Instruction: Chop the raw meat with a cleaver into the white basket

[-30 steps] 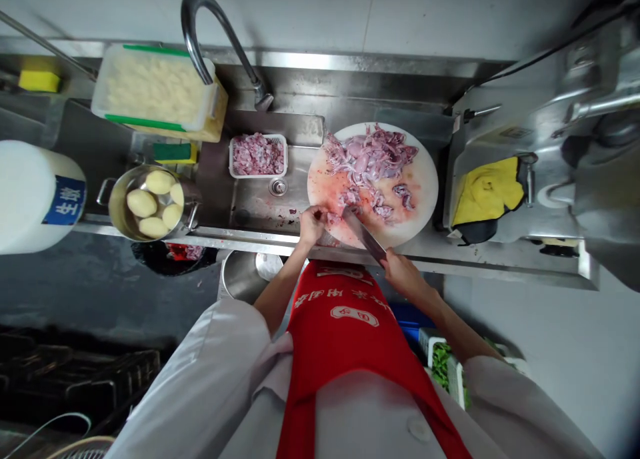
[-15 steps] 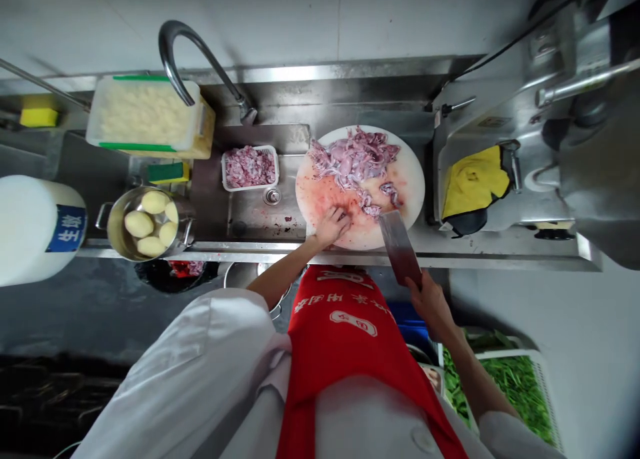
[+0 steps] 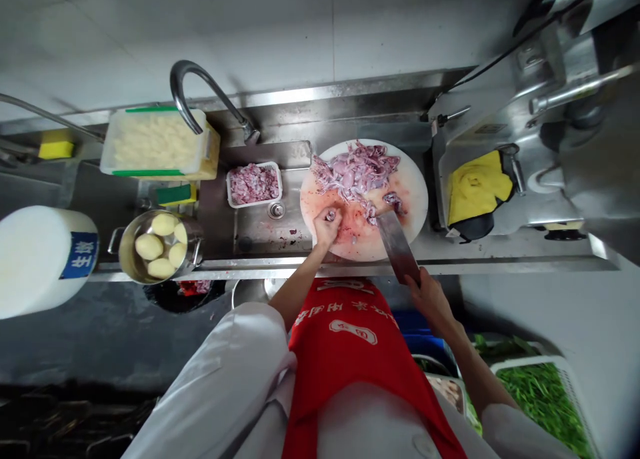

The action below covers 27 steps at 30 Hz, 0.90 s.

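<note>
A round white cutting board (image 3: 411, 179) carries a pile of pinkish raw meat pieces (image 3: 357, 169), with smaller bits nearer its front edge. My left hand (image 3: 327, 227) is over the board's front left part, its fingers curled around a small piece of meat (image 3: 331, 215). Most of what it holds is hidden. In my right hand (image 3: 429, 295) is the handle of a cleaver (image 3: 396, 242). The blade's far end lies over the board's front right, close beside a few meat scraps (image 3: 370, 213). Reddish juice stains the board.
Left of the board, a white basket of chopped meat (image 3: 254, 183) stands in the sink under a tap (image 3: 186, 99). Farther left are a pot of peeled potatoes (image 3: 161, 247), a lidded tub (image 3: 155, 142) and a white jug (image 3: 40, 259). A yellow cloth (image 3: 477, 185) lies at right.
My left hand has gone from lying spread on the board to closed around a small piece, a little farther left. The cleaver stays nearly in place. The whole view has shifted slightly.
</note>
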### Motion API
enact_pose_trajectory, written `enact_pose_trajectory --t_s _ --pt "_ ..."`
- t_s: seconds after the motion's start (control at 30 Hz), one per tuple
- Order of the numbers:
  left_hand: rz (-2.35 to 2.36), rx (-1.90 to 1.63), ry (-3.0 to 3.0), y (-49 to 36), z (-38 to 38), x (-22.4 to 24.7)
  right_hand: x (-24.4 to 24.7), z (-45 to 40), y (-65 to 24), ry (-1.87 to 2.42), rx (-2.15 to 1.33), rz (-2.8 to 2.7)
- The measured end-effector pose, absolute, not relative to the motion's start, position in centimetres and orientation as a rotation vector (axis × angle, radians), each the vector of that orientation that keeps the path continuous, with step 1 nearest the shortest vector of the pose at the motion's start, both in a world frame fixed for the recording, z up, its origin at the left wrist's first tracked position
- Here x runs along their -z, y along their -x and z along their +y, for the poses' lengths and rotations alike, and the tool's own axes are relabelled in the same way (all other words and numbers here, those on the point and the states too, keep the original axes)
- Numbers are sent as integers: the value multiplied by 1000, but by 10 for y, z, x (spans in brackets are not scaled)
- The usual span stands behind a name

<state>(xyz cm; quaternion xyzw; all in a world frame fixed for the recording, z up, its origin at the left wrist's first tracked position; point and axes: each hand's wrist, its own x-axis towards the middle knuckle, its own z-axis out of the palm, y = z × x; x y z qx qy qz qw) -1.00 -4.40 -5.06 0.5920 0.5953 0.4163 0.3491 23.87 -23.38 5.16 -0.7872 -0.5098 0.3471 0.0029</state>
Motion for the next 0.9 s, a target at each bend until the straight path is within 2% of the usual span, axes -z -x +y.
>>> enact_pose_trajectory --t_s 0.2,0.3,0.47,0.7,0.8,0.9 --pt "977 -475 -2372 18 -62 46 -53 -246 -220 2523 -962 -1383" --pt "876 -318 -2573 28 -54 49 -50 -260 -216 2555 -932 -1296" --pt "979 -390 -2587 54 -35 59 -48 -274 -207 2548 -939 -1200" --pt "679 -433 -2480 64 -38 73 -50 -265 -202 2540 -965 -1236" --pt "735 -496 -2293 62 -39 72 -53 -254 -203 2533 -953 -1288" --pt "995 -746 -1863 55 -38 70 -56 -244 -202 2556 -947 -1328"
